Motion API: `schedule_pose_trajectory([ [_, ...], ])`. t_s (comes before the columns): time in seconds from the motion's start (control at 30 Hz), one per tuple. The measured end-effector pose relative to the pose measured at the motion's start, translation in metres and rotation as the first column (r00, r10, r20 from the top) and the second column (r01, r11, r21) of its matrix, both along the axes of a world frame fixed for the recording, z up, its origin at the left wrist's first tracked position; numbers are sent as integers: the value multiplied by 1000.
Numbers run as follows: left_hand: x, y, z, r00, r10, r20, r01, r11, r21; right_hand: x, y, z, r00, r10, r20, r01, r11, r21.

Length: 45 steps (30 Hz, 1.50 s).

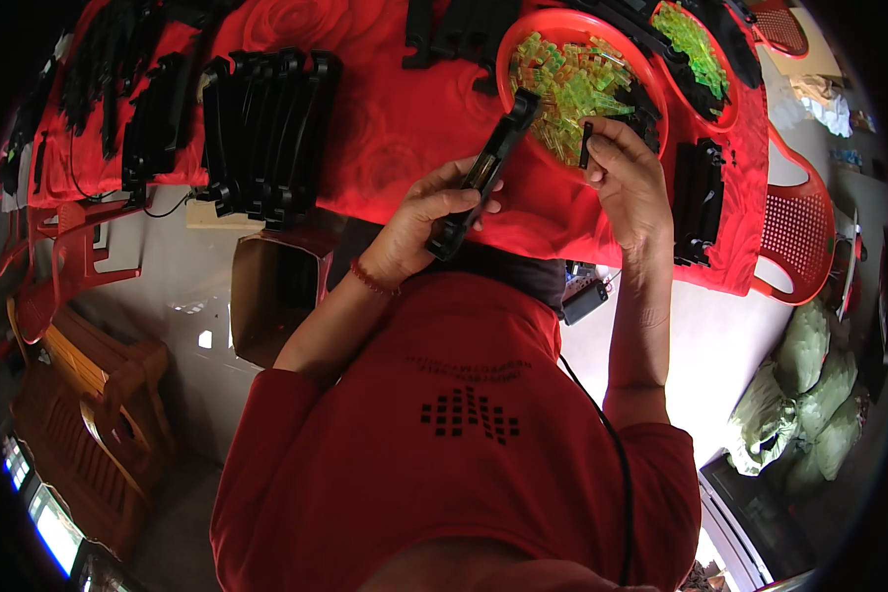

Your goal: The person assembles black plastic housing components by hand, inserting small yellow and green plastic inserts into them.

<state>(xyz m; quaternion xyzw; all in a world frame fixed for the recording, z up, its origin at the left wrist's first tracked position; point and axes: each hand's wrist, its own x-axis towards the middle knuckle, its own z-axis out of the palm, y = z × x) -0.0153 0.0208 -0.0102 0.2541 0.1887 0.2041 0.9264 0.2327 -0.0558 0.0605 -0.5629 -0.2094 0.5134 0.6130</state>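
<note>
My left hand (442,209) is closed round a long black plastic housing (483,176), tilted with its far end up toward the red basin. A narrow slot with something pale in it runs along the housing's face. Between the thumb and fingers of my right hand (624,173) is a small black strip (586,145), held upright at the near rim of the basin. That red basin (504,61) holds many small yellow-green translucent pieces (572,84), with some black parts at its right side. The strip and the housing are apart.
A row of black housings (271,128) lies at the table's left front edge. More black parts (699,202) lie on the right. A second basin (728,116) holds green pieces. The red tablecloth (385,109) covers the table; a cardboard box (261,296) and red chairs (799,217) stand around.
</note>
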Motion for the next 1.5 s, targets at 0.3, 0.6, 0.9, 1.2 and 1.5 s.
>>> schedule_pose_trajectory([
  [0.3,-1,-30,41,970,104,-219,-57,976,211,-51,-32,6,963,180,198,-208,969,130],
  [0.6,-15,-60,42,985,46,-168,-8,976,219,-74,-65,-14,972,154,-179,-126,980,156],
  [0.9,-14,-72,29,992,57,-114,-42,990,133,-97,-82,-15,934,19,356,-82,983,164],
  [1.2,-14,-73,27,995,100,-25,-99,995,20,-101,-90,-28,112,-376,920,-451,805,384],
  [1.5,-17,-72,22,995,96,11,-97,994,48,-104,-97,-30,44,-400,915,-469,801,372],
])
